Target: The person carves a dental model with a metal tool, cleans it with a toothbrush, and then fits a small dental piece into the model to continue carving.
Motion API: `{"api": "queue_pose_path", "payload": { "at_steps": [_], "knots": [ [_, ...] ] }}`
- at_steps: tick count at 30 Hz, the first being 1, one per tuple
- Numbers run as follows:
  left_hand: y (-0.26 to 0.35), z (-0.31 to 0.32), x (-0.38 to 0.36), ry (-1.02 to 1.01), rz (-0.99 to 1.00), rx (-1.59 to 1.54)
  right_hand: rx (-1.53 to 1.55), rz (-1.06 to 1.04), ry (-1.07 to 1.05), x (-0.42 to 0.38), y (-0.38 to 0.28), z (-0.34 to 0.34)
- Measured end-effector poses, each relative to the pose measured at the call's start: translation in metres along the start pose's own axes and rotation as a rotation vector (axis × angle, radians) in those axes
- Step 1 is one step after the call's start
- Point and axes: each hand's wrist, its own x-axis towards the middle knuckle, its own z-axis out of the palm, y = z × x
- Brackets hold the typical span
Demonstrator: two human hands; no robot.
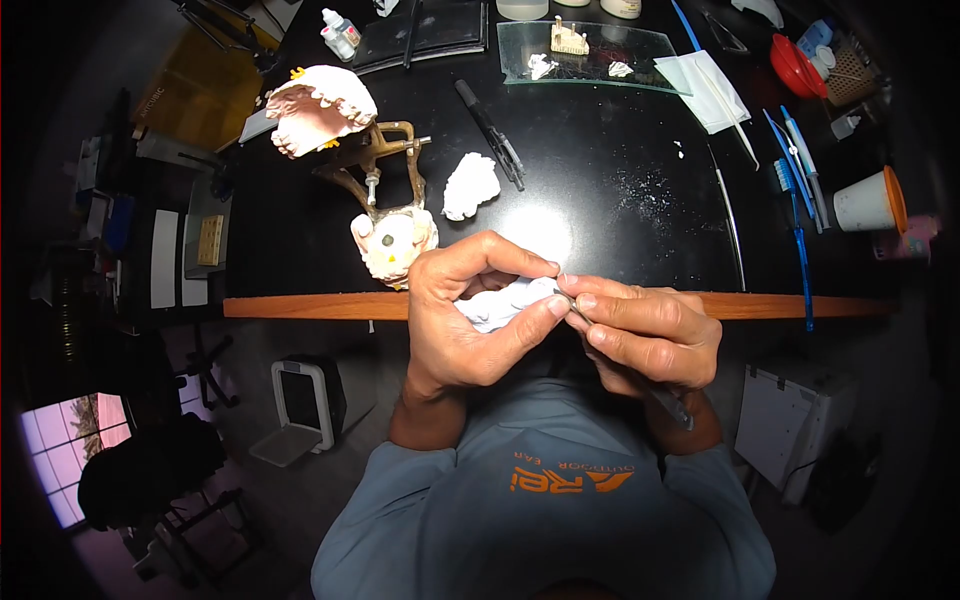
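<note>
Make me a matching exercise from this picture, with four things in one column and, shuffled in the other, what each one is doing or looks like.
1. Left hand
2. Right hand
3. Cup
4. Pen

A. White and orange
B. Pinching a thin tool
C. Black, lying on the table
D. Holding a white piece

Right pairs: 1-D, 2-B, 3-A, 4-C.

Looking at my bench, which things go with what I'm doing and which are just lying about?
Likely job things:
white piece, in the left hand
thin metal tool, in the right hand
perhaps the dental casts

Probably lying about:
black pen
blue toothbrush
orange-rimmed cup
</note>
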Motion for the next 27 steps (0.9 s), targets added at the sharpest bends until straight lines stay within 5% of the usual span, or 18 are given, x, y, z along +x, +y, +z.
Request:
{"api": "queue_pose_path", "payload": {
  "at_steps": [27],
  "knots": [
    [-0.0012,-0.0011,-0.0004,0.019,-0.009,0.091,0.089,0.142,-0.016,0.0032,-0.0024,-0.0073]
  ]
}}
